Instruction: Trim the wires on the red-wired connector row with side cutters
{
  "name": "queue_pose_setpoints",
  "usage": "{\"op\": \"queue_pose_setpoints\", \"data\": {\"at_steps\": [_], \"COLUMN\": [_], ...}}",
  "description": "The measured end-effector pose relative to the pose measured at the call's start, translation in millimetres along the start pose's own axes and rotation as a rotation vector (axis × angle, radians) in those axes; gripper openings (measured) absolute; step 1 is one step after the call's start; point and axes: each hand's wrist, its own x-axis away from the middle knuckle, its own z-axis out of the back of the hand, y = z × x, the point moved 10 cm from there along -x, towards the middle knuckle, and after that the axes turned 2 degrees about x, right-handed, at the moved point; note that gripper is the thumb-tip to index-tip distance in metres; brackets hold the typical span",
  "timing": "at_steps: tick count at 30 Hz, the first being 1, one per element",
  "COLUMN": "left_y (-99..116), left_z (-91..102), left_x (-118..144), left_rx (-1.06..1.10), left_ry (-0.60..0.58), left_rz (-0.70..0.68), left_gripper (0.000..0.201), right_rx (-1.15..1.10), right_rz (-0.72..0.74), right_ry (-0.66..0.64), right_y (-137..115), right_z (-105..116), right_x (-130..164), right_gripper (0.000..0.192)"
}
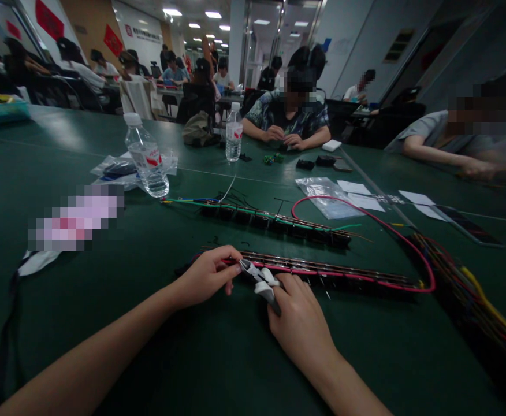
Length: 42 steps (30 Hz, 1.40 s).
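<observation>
My right hand (298,315) grips a small pair of cutters with white handles (262,282), its jaws pointing left at the near terminal strip (331,271). A red wire (365,215) runs along that long dark strip and loops back over the table. My left hand (207,276) pinches the strip's left end right at the cutter's tip. A second strip (279,222) with green and blue wires lies just beyond, parallel to the first.
Two water bottles (147,156) (234,134) stand farther back, by plastic bags (324,193) and paper slips. A thick bundle of coloured wires (465,283) lies at the right. Other people sit across the green table (235,358), working with their own hands.
</observation>
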Motion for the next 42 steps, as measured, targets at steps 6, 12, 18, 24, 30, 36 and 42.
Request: {"op": "queue_pose_setpoints", "data": {"at_steps": [6,12,18,24,30,36,42], "left_y": [0,-2,-2,-1,0,1,1], "left_z": [0.5,1.0,1.0,1.6,1.2,0.5,0.2], "left_x": [0,-1,-1,0,0,1,1], "left_rx": [-0.009,-0.019,-0.016,-0.013,-0.009,-0.013,-0.013], "left_ry": [0.008,0.007,0.009,0.013,0.013,0.012,0.014], "left_rz": [0.002,0.016,0.004,0.005,0.017,0.019,0.025], "left_gripper": [0.008,0.009,0.009,0.010,0.007,0.008,0.009], "right_rx": [-0.002,-0.025,-0.075,-0.111,-0.049,-0.049,-0.028], "right_rz": [-0.042,-0.063,-0.084,-0.089,-0.020,-0.023,-0.041], "right_ry": [-0.061,-0.093,-0.086,-0.025,0.000,-0.008,-0.055], "right_y": [2,3,5,8,0,-3,-2], "right_z": [-4,-6,-4,5,8,7,4], "right_x": [-4,-4,-3,-3,-2,-1,-2], "right_gripper": [0.018,0.016,0.016,0.018,0.022,0.023,0.021]}}
